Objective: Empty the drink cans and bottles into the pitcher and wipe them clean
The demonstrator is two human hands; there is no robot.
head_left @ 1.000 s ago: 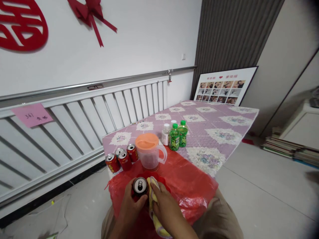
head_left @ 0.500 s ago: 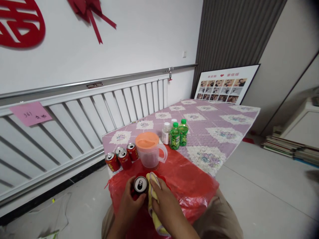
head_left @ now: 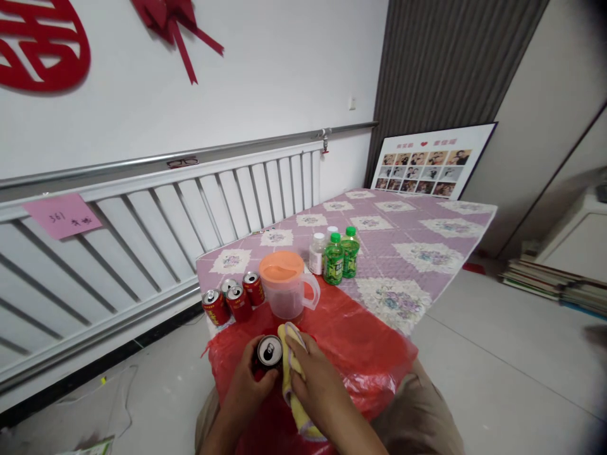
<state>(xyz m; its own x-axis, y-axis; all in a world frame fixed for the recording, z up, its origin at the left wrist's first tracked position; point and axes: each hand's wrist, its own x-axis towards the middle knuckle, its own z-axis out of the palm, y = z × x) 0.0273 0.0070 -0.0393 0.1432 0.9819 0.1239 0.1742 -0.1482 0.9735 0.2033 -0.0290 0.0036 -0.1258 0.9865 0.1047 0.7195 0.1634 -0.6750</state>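
Left hand: the left hand (head_left: 249, 379) is grasping a drink can (head_left: 270, 351), its fingers around the left side and its thumb on the near side.
Right hand: the right hand (head_left: 315, 373) is closed on a folded yellow cloth (head_left: 303, 417), whose upper part lies against the right side of this can.
Place of the can: between the two hands, top facing upward, above the red plastic sheet (head_left: 370, 335) and nearer to the person than the pitcher (head_left: 286, 300). What supports it below, I cannot tell.
Good rubbing: in my judgement, the left hand should hold firmly without denting the thin wall, and turn the can little by little, so the cloth reaches every side. The can is better kept level, in case some liquid remains.
Can opening: dark beside the tab; I cannot see inside.
Other cans: four red cans (head_left: 239, 306) stand grouped left of the pitcher; their contents are hidden.
Pitcher: translucent, under an orange lid (head_left: 282, 268); its content is not clear to me.
Bottles: two green-capped bottles (head_left: 333, 265) and two white-capped bottles (head_left: 317, 256) stand together, all capped.
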